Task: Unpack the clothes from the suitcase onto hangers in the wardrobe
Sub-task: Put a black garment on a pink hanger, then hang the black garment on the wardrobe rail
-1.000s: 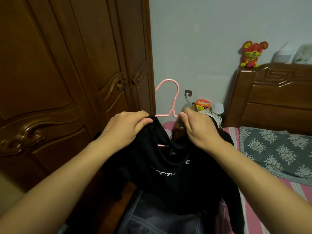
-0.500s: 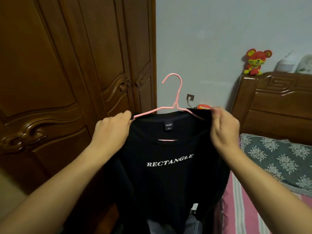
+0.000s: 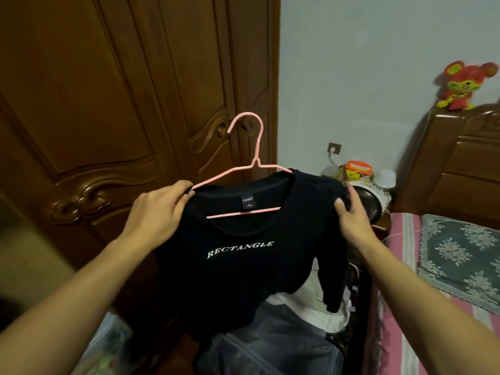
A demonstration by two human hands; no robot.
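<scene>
A black sweatshirt (image 3: 243,269) with white "RECTANGLE" lettering hangs on a pink wire hanger (image 3: 250,147), held up in front of me. My left hand (image 3: 159,209) grips the sweatshirt's left shoulder, where the hanger's arm slips under the cloth. My right hand (image 3: 350,215) holds the right shoulder, thumb in front and fingers behind. The hanger's hook stands upright before the closed brown wardrobe doors (image 3: 135,104). Below the sweatshirt lies the open suitcase (image 3: 273,345) with white clothes (image 3: 311,307) in it.
A bed with a pink striped sheet (image 3: 400,320) and a green floral pillow (image 3: 460,253) is on the right, with a wooden headboard (image 3: 460,163) carrying a red plush toy (image 3: 465,85). A cluttered nightstand (image 3: 378,223) stands behind the sweatshirt.
My hands moved apart from the collar out to the shoulders, spreading the sweatshirt flat on the hanger. The whole garment rose, and its lettering and label now show.
</scene>
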